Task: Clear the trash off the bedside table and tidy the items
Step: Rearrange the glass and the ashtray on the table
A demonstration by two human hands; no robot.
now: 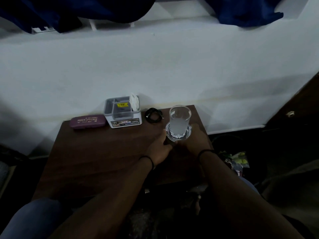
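Observation:
A clear glass (179, 120) of cloudy water stands upright on a cut-glass coaster (178, 133) at the right rear of the dark wooden bedside table (96, 159). My left hand (159, 149) touches the coaster's left edge and my right hand (195, 140) cups its right side; both hold the coaster. Along the back edge lie a purple glasses case (88, 121), a white organiser box (123, 112) with white items in it, and a coiled black cable (154, 115).
A white wall (155, 66) runs behind the table. Dark blue fabric (246, 12) hangs above. On the floor to the right lies a bag of colourful wrappers (237, 161). My knees in blue trousers (32, 219) sit at the near edge.

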